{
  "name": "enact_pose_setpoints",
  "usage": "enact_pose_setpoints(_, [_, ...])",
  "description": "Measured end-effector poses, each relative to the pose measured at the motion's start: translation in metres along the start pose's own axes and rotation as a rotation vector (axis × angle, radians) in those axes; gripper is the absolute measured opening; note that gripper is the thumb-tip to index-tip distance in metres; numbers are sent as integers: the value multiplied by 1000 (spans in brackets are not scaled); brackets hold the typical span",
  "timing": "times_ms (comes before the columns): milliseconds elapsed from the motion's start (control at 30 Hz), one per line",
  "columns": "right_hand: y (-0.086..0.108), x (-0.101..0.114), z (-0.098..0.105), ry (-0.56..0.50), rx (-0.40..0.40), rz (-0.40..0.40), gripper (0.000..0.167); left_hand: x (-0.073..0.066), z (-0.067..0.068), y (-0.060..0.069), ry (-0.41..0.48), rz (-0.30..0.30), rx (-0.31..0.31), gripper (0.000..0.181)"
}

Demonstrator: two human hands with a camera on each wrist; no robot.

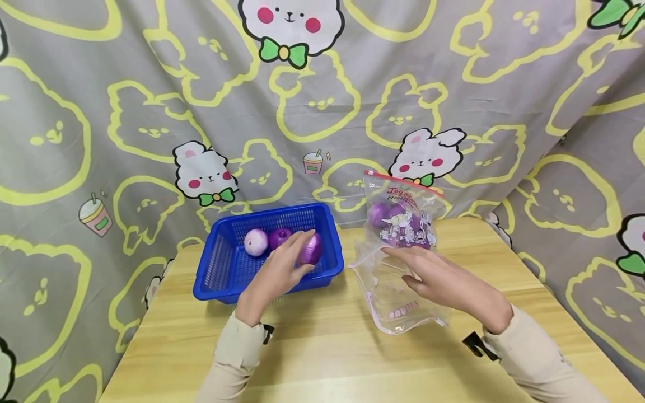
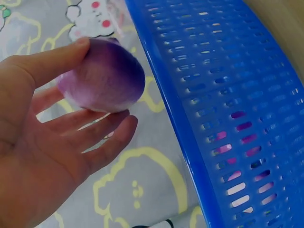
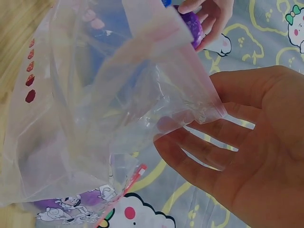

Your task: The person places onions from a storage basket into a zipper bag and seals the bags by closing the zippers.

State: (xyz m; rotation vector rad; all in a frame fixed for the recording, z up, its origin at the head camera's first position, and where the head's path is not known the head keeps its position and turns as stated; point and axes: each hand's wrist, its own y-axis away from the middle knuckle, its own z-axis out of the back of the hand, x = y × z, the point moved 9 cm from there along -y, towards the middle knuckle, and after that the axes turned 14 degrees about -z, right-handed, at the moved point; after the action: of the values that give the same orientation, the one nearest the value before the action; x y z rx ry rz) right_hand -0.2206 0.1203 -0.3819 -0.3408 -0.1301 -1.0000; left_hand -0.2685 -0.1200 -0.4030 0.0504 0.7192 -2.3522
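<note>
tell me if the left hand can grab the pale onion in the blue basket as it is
Probably not yet: the left hand holds a purple onion. Otherwise the way looks free, as the blue basket is open-topped and nothing covers the pale onion.

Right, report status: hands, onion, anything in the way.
Left hand gripping purple onion. Right hand holding edge of clear bag. In head view, right rim of blue basket lies between onion and bag.

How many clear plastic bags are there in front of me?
2: the red-topped bag at the back, near the curtain, and the front bag, held by the right hand.
</note>
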Motion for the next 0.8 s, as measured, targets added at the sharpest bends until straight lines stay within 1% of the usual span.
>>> enact_pose_setpoints(167, [-2,0,-2,-1,-15,7,62,-5,1,7,31,4,-39,71])
enact_pose_setpoints(333, [-4,1,-4,-5,-10,-1,60,-7,2,15,59,52,-88,71])
enact_pose_setpoints(400, [-6,1,-5,-13,-4,-8,60,-6,0,19,65,81,-91,71])
enact_pose_setpoints(533, [-9,0,-5,-54,22,-36,57,-5,-4,25,55,115,-91,71])
enact_pose_setpoints(667, [-11,-2,-4,-92,46,-63,54,-8,1,27,48,130,-106,74])
enact_pose_setpoints(800, [-10,-3,-1,-117,40,-69,50,-13,8,25,48,147,-108,77])
